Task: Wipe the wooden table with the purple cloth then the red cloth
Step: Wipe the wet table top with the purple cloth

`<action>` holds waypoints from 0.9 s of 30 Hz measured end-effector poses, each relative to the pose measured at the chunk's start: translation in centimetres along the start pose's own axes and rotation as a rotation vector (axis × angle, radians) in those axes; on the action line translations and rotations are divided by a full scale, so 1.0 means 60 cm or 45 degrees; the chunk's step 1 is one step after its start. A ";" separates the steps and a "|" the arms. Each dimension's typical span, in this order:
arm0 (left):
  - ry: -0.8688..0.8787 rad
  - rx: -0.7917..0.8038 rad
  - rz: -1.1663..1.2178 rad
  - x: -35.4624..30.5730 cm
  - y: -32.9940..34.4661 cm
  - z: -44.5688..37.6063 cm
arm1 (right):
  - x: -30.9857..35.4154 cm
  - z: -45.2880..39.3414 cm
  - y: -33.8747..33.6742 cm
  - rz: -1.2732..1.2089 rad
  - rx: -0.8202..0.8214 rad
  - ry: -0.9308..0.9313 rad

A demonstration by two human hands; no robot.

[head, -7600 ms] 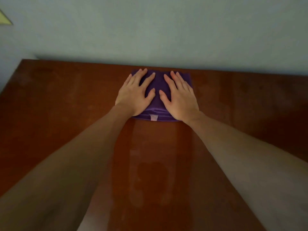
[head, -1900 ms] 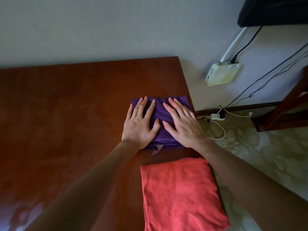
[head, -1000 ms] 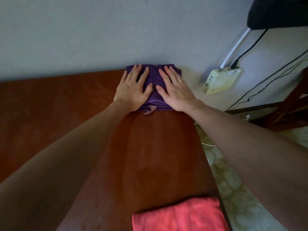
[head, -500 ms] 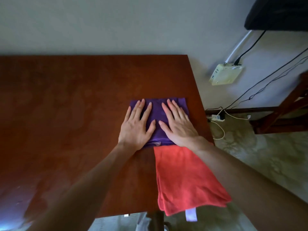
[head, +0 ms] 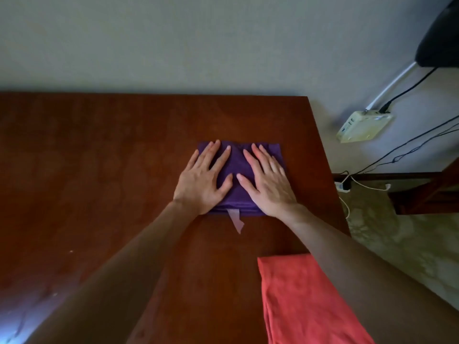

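A folded purple cloth (head: 238, 167) lies on the dark wooden table (head: 99, 170), near its right edge. My left hand (head: 203, 180) and my right hand (head: 268, 184) both press flat on the cloth, side by side, fingers spread and pointing toward the wall. A pale label tag (head: 236, 220) sticks out from the cloth's near edge. A folded red cloth (head: 305, 301) lies at the table's near right corner, partly under my right forearm and apart from the purple cloth.
The table's far edge meets a grey wall. Its right edge (head: 330, 184) drops to a patterned floor with a cream power box (head: 362, 127), cables and a dark wooden furniture leg (head: 427, 194). A bright glare marks the near left of the tabletop.
Both hands have slid the purple cloth away from me toward the wall, opening a gap of bare wood between it and the red cloth. The red cloth has stayed put.
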State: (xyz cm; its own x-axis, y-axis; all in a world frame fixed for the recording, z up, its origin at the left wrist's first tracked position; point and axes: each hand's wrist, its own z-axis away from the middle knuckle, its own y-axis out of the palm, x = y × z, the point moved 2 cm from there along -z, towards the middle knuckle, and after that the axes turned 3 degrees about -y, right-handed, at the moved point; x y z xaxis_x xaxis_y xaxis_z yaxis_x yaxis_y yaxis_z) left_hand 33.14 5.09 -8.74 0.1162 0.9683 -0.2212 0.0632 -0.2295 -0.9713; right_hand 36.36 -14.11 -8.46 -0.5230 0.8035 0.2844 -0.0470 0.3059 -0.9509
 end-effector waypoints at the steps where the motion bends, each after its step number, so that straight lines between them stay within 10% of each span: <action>1: -0.005 -0.006 -0.004 0.024 -0.003 -0.028 | 0.001 -0.037 0.004 0.007 0.001 -0.002; 12: 0.033 -0.031 -0.041 0.185 -0.012 -0.261 | -0.014 -0.307 0.044 0.089 -0.114 0.053; 27: -0.044 0.006 -0.019 0.109 -0.028 0.018 | 0.124 -0.051 0.047 0.038 -0.078 0.129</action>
State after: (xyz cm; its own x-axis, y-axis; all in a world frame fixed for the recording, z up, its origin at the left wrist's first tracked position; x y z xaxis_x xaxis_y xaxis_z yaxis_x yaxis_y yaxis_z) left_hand 32.70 11.94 -8.65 0.0807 0.9745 -0.2094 0.0602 -0.2145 -0.9749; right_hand 34.95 -5.71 -8.65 -0.4345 0.8593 0.2698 0.0212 0.3093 -0.9507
